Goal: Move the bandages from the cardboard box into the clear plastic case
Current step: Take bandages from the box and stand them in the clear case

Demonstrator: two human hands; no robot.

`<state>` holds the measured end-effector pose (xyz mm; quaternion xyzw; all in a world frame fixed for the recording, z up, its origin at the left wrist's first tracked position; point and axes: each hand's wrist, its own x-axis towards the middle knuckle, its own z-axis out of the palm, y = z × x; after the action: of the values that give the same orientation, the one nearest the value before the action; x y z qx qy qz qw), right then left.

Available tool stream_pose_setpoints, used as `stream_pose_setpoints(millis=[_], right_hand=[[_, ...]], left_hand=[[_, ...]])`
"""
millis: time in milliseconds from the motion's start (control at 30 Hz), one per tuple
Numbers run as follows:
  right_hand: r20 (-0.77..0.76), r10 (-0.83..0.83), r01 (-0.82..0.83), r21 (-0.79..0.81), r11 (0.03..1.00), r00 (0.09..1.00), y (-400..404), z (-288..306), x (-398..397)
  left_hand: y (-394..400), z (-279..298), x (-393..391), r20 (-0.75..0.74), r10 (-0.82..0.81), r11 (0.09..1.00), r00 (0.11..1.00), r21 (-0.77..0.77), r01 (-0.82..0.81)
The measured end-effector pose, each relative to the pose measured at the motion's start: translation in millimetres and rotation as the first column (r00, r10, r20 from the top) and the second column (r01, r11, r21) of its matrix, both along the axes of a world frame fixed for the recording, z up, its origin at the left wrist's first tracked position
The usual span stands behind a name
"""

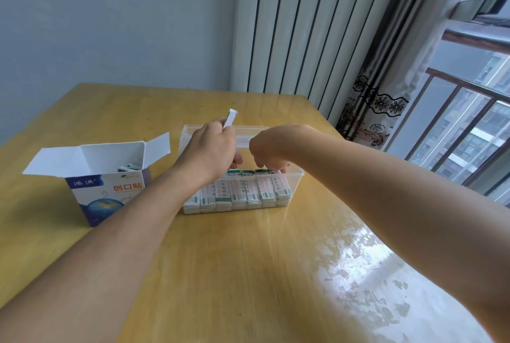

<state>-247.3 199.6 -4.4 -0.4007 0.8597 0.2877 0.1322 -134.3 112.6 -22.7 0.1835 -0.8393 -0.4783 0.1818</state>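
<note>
Wooden table [248, 260], yellow, glossy at the right where window light falls on it. On it, a clear plastic case [296, 177], open-topped, long axis running left to right across the table. Inside, bandages [248, 190] in white and green wrappers, standing on end in a row along the near wall, long axes upright, printed faces toward the viewer. Left hand [209, 149] over the left half of the case, fingers curled, pinching one wrapped bandage [230, 119] whose long axis rises steeply, free end pointing up and slightly right. Right hand [269, 150] over the right half, fingers curled down onto the tops of the standing row; whether it pinches one cannot be told. Cardboard box [107, 190], white and blue, just left of the case, flaps open, a few bandages lying loose inside. Behind: striped curtain [303, 25], window [469, 121].
</note>
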Motion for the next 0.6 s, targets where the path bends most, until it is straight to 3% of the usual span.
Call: stream_pose_setpoints(millis=[133,333,400,433,500,567,600], right_hand=[[0.017,-0.018,0.018,0.000,1.000,1.000,-1.4,4.1,3.1],[0.061,-0.047,0.056,-0.148,0.987,0.997,8.2,33.4,5.7],[0.025,-0.048,0.053,-0.358,0.932,0.999,16.6,60.2,14.2],[-0.008,-0.029,0.021,-0.509,0.860,1.000,22.8,73.9,20.4],[0.002,0.007,-0.003,-0.810,0.587,1.000,33.2,85.3,32.3],[0.061,0.117,0.021,-0.947,0.320,0.991,38.6,85.4,48.5],[0.085,0.163,0.038,-0.962,0.271,0.983,39.0,81.6,55.3]], left_hand=[[-1.5,1.3,-0.3,0.003,0.002,1.000,1.000,0.006,-0.002],[0.0,6.0,2.5,-0.061,0.055,0.997,0.997,0.062,-0.051],[-3.0,11.7,3.8,-0.123,0.093,0.982,0.988,0.177,-0.070],[-5.6,16.4,5.9,-0.146,0.103,0.967,0.984,0.247,-0.064],[-9.8,25.0,12.7,-0.138,0.068,0.931,0.988,0.366,-0.013],[-11.6,32.8,21.2,-0.067,-0.037,0.916,0.997,0.397,0.061],[-10.7,35.6,25.7,-0.027,-0.100,0.916,0.995,0.389,0.102]])
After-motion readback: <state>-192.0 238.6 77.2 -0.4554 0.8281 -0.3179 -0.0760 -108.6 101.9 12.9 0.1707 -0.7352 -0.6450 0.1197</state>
